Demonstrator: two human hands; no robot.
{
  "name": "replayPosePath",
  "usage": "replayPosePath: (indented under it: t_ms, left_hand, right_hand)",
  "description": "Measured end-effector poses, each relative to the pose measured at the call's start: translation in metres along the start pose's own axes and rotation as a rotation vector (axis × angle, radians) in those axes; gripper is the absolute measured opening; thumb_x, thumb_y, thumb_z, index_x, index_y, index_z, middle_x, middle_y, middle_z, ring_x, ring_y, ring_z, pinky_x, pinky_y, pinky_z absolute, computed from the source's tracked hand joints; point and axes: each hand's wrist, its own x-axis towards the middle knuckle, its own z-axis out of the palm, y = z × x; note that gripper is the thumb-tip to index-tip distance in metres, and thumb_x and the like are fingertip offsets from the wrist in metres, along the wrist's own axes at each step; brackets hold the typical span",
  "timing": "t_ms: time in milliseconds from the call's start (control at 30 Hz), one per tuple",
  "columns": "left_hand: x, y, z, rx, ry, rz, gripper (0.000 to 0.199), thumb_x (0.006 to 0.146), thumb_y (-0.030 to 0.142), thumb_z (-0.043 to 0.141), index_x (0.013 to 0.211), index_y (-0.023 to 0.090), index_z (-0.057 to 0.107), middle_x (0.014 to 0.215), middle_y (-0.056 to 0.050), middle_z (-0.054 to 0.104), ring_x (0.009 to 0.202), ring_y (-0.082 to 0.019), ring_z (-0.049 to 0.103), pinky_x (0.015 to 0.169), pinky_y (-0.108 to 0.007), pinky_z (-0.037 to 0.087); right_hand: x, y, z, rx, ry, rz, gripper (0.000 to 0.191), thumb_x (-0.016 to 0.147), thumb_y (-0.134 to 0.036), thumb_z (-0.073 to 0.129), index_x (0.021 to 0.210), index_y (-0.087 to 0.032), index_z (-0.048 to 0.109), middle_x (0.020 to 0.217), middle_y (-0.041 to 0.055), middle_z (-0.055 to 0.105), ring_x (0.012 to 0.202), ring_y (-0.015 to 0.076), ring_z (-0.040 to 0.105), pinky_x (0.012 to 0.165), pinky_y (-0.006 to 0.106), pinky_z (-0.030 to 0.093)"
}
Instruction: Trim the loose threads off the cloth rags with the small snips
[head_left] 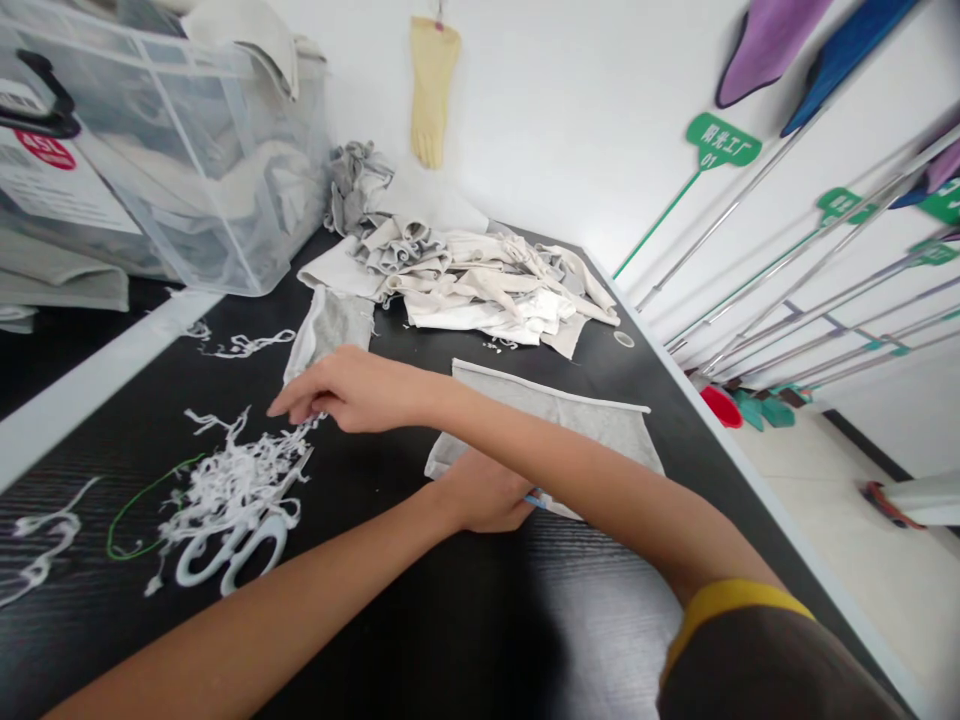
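On the black wood-grain table (465, 640) a flat grey rectangular fabric piece (570, 415) is pinned at its near edge by the left hand (484, 495), closed on something blue — what, cannot be told. The right hand (349, 388), fingers loosely curled, is crossed over to the heap of white thread trimmings (232, 485) above the pale-handled scissors (236, 550); the cloth is best kept pinned flat.

We see a matt grey knit cloth panel (570, 415) on the dark, faintly grained table (465, 620); left of it, white plastic-handled scissors (236, 545) under frayed white cloth trimmings (232, 480); behind it, a glossy clear plastic bin (187, 160).
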Motion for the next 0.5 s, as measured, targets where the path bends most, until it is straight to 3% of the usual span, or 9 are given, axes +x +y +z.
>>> replayPosePath:
  t_ms: [100,200,300,400,500]
  left_hand:
    - [0.0,0.0,0.0,0.001,0.021,0.012,0.037,0.091,0.023,0.05,0.127,0.016,0.055,0.144,-0.012,0.056,0.135,-0.027,0.049,0.109,-0.041,0.043]
    - [0.0,0.001,0.0,0.02,0.001,-0.02,0.028,0.09,0.025,0.052,0.116,0.019,0.062,0.116,-0.01,0.072,0.107,-0.028,0.068,0.088,-0.04,0.054]
    - [0.0,0.004,-0.002,0.048,-0.019,-0.053,0.022,0.09,0.026,0.053,0.106,0.02,0.066,0.085,-0.005,0.075,0.077,-0.026,0.071,0.066,-0.037,0.052]
    - [0.0,0.005,-0.004,0.067,-0.017,-0.057,0.019,0.089,0.025,0.054,0.102,0.022,0.067,0.082,-0.004,0.075,0.074,-0.025,0.071,0.063,-0.034,0.049]
    - [0.0,0.006,-0.004,0.08,-0.016,-0.055,0.016,0.088,0.024,0.054,0.099,0.023,0.066,0.081,-0.002,0.074,0.073,-0.023,0.07,0.061,-0.033,0.048]
  right_hand:
    - [-0.002,-0.009,0.001,0.108,0.012,0.013,0.049,0.079,0.015,0.05,0.109,-0.017,0.073,0.097,0.0003,0.079,0.102,0.0124,0.071,0.088,0.017,0.05]
    - [-0.039,-0.016,-0.015,0.115,0.159,0.07,0.029,0.087,-0.007,0.065,0.113,-0.015,0.072,0.099,0.0028,0.079,0.097,0.0141,0.073,0.087,0.021,0.053]
    - [-0.102,-0.01,-0.035,0.007,0.341,0.242,0.023,0.085,-0.029,0.073,0.101,-0.014,0.077,0.088,0.0049,0.079,0.081,0.0161,0.074,0.075,0.024,0.056]
    - [-0.177,0.009,-0.042,-0.186,0.525,0.466,0.017,0.086,-0.029,0.069,0.096,-0.019,0.078,0.09,0.0048,0.078,0.077,0.017,0.072,0.074,0.029,0.057]
    - [-0.244,0.029,-0.029,-0.184,0.571,0.619,0.019,0.085,-0.032,0.07,0.097,-0.019,0.078,0.094,0.0069,0.077,0.078,0.0183,0.07,0.069,0.03,0.057]
